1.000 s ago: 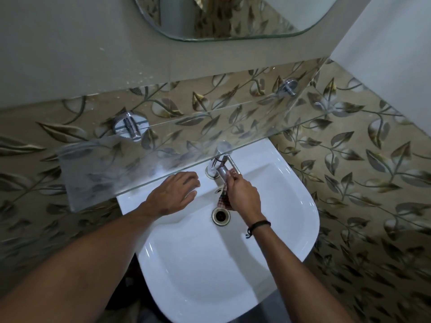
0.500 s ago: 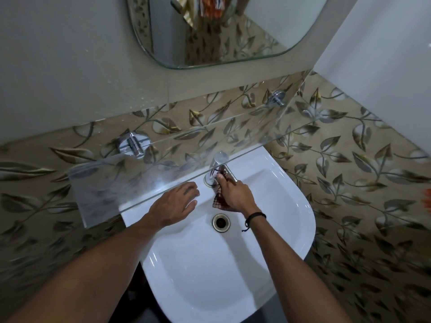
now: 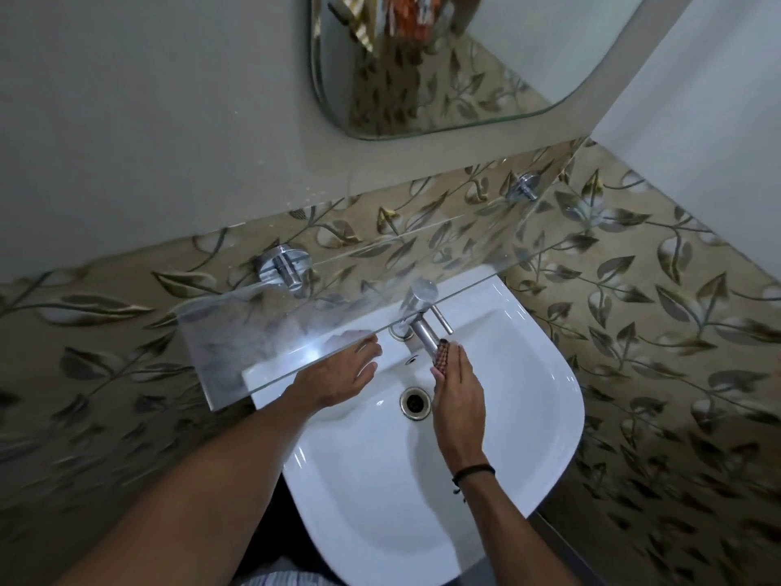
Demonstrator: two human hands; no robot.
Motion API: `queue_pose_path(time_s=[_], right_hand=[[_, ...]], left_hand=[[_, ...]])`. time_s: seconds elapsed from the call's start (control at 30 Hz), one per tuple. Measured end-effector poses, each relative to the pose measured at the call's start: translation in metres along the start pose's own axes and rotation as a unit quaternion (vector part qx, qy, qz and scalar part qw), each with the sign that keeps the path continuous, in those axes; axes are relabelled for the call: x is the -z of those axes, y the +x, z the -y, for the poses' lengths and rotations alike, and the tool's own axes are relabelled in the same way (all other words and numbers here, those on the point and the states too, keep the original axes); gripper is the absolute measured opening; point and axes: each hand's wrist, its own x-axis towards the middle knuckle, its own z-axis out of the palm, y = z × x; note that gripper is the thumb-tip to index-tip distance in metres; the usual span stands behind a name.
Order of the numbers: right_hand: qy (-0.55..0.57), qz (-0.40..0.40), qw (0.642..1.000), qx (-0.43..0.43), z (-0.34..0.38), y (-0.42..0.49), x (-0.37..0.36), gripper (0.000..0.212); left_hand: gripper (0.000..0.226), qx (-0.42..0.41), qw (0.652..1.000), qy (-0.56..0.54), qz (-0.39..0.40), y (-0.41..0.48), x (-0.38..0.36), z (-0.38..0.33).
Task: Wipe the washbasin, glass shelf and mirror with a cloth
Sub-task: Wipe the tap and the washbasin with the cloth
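Head view: at frame centre, the right hand (image 3: 458, 395), fingers pressed together, holds a checked cloth (image 3: 441, 358) against the chrome tap (image 3: 424, 327) spout over the white washbasin (image 3: 536, 374). The left hand (image 3: 338, 374), fingers loosely spread, rests flat on the basin's rim beneath the glass shelf (image 3: 262, 327). The mirror (image 3: 465, 78) hangs at upper right.

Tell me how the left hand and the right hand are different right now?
The left hand lies flat with fingers spread on the back rim of the white ceramic washbasin, partly beneath the clear glass shelf; it holds nothing. The right hand presses a dark checked cloth against the shiny metal tap spout, and its wrist wears a black band. Both hands are bare and reach over the washbasin.
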Motion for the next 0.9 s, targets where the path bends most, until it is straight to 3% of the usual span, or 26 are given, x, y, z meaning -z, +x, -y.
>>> queue_pose_path(time_s=[0.1, 0.17, 0.23, 0.3, 0.37, 0.53, 0.6, 0.73, 0.9], right_hand=[[0.118, -0.009, 0.993, -0.024, -0.001, -0.011, 0.017, 0.04], [0.22, -0.055, 0.961, -0.158, 0.004, -0.019, 0.033, 0.028], [0.345, -0.102, 0.885, -0.294, 0.003, -0.013, 0.047, 0.027], [0.488, -0.12, 0.781, -0.371, -0.009, 0.003, 0.059, 0.03], [0.564, -0.095, 0.728, -0.378, -0.024, 0.026, 0.065, 0.033], [0.658, 0.053, 0.673, -0.333, -0.022, 0.094, 0.064, 0.05], [0.651, 0.117, 0.664, -0.348, -0.007, 0.109, 0.053, 0.049], [0.584, 0.276, 0.686, -0.335, 0.025, 0.124, 0.034, 0.058], [0.526, 0.325, 0.725, -0.303, 0.052, 0.151, 0.032, 0.042]], left_hand=[[0.028, 0.004, 1.0, 0.005, 0.001, -0.001, -0.002, 0.002], [0.03, 0.005, 1.0, 0.002, 0.006, 0.0, -0.004, 0.001], [0.029, 0.009, 1.0, -0.009, 0.01, 0.0, -0.004, 0.001], [0.029, 0.012, 1.0, -0.015, 0.013, -0.001, -0.005, 0.003], [0.028, 0.013, 1.0, -0.014, 0.019, -0.002, -0.007, 0.004], [0.026, 0.017, 1.0, -0.009, 0.015, -0.002, -0.008, 0.004], [0.026, 0.019, 1.0, -0.013, 0.012, -0.004, -0.008, 0.004], [0.027, 0.015, 1.0, -0.014, 0.017, -0.003, -0.012, 0.005], [0.028, 0.021, 0.999, -0.024, 0.016, -0.006, -0.012, 0.005]])
